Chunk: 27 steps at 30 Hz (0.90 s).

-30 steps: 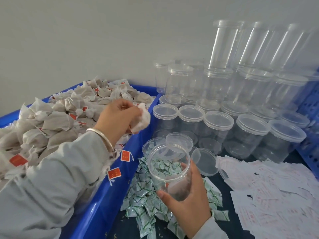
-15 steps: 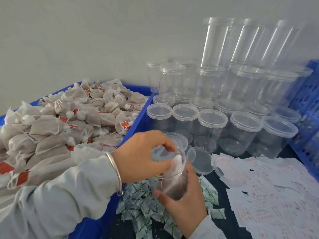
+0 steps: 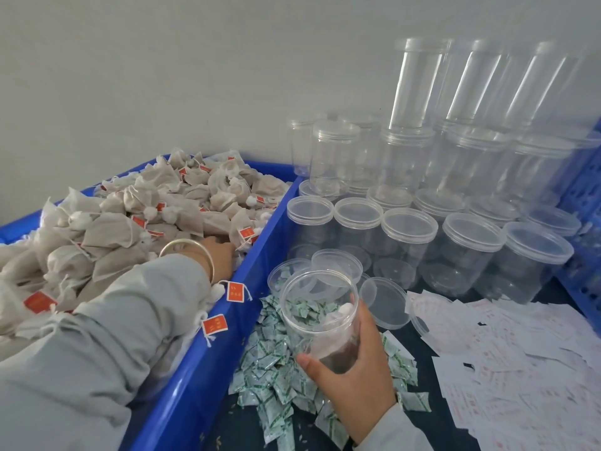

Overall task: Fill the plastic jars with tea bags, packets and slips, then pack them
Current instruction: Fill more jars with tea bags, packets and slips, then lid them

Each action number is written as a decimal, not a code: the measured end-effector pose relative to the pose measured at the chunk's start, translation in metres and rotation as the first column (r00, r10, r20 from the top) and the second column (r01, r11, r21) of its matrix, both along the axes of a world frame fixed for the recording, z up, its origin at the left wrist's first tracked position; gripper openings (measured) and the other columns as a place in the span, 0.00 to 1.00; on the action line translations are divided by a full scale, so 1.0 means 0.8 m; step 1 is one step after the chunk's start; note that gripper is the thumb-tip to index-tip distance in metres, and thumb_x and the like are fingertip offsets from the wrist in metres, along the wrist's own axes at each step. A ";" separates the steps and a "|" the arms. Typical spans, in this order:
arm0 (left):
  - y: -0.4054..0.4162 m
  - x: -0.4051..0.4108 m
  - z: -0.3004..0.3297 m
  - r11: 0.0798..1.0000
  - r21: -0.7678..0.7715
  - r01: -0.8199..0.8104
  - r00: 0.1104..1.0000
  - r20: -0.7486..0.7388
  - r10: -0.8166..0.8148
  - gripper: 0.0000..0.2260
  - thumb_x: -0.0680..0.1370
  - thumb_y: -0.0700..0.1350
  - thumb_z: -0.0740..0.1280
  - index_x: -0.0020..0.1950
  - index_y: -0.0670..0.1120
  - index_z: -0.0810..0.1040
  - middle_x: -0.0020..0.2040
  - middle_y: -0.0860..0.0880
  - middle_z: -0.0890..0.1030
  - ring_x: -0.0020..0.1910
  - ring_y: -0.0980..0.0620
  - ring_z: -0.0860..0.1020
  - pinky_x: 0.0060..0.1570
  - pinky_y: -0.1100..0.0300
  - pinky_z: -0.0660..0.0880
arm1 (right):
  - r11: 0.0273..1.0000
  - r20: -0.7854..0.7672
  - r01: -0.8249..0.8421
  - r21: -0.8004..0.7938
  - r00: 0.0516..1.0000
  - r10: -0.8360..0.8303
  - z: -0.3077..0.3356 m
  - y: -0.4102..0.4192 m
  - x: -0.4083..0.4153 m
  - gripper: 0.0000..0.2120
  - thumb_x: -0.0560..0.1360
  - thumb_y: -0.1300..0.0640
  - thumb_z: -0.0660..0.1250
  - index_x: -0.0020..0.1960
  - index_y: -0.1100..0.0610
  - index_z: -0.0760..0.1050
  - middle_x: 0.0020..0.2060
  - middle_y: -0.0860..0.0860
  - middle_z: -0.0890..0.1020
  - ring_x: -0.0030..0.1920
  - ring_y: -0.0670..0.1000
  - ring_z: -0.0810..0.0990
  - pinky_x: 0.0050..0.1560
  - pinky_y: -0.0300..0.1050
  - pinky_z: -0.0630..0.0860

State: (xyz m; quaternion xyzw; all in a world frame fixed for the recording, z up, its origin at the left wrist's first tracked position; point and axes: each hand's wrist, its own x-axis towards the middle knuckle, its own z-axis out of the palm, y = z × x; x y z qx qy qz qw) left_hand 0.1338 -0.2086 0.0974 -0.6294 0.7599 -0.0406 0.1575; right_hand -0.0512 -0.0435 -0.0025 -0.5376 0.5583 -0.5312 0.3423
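An open clear plastic jar [image 3: 313,292] is gripped by my right hand [image 3: 354,382] over a heap of green-and-white packets [image 3: 273,382]. One tea bag [image 3: 338,353] lies at the jar's bottom. My left hand [image 3: 218,252] reaches into the blue bin [image 3: 260,245], down among the pile of beige tea bags [image 3: 130,222] with red tags. Its fingers are buried under the bags, so I cannot tell whether they hold one. White printed slips [image 3: 520,369] lie spread out at the right.
Several lidded empty jars [image 3: 406,236] stand in stacked rows behind the packets, against the wall. Loose lids [image 3: 383,302] lie beside the held jar. A blue crate [image 3: 585,190] borders the right edge. Red tags hang over the bin's rim.
My left hand dropped a tea bag into the jar, then moved back left into the bin among the tea bags. My right hand kept its hold on the jar.
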 end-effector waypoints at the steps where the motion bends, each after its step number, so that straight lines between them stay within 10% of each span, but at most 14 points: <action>1: -0.004 0.000 -0.003 1.000 0.028 0.012 0.999 0.050 -0.014 0.20 0.81 0.51 0.55 0.72 0.48 0.63 0.70 0.45 0.68 0.67 0.45 0.69 0.66 0.52 0.66 | 1.000 -0.003 0.001 0.000 1.000 -0.001 0.001 0.000 0.000 0.50 0.54 0.34 0.77 0.67 0.25 0.51 0.69 0.32 0.63 0.71 0.38 0.62 0.72 0.51 0.64; 15: -0.001 -0.011 0.011 0.992 0.046 -0.118 0.983 -0.136 0.123 0.09 0.82 0.43 0.56 0.51 0.42 0.75 0.50 0.47 0.78 0.48 0.53 0.76 0.45 0.73 0.68 | 1.000 0.004 -0.004 -0.005 1.000 0.004 0.000 0.000 0.000 0.51 0.54 0.35 0.77 0.69 0.29 0.52 0.69 0.33 0.64 0.70 0.38 0.63 0.72 0.50 0.64; 22: -0.003 0.006 0.023 0.930 -0.323 -0.178 0.952 -0.296 0.079 0.11 0.78 0.45 0.59 0.36 0.45 0.65 0.34 0.50 0.69 0.36 0.50 0.70 0.37 0.59 0.66 | 1.000 0.015 -0.011 0.006 1.000 0.011 -0.002 -0.002 0.000 0.53 0.53 0.33 0.77 0.70 0.30 0.53 0.69 0.33 0.64 0.71 0.39 0.63 0.72 0.52 0.64; 27: 0.039 -0.009 0.049 0.813 -0.443 -0.378 0.488 -0.842 -0.231 0.12 0.77 0.50 0.65 0.35 0.47 0.70 0.32 0.50 0.74 0.31 0.54 0.71 0.29 0.63 0.63 | 1.000 0.022 -0.017 0.006 1.000 0.016 -0.004 -0.004 0.000 0.53 0.53 0.32 0.77 0.71 0.32 0.53 0.70 0.34 0.64 0.72 0.41 0.62 0.72 0.53 0.64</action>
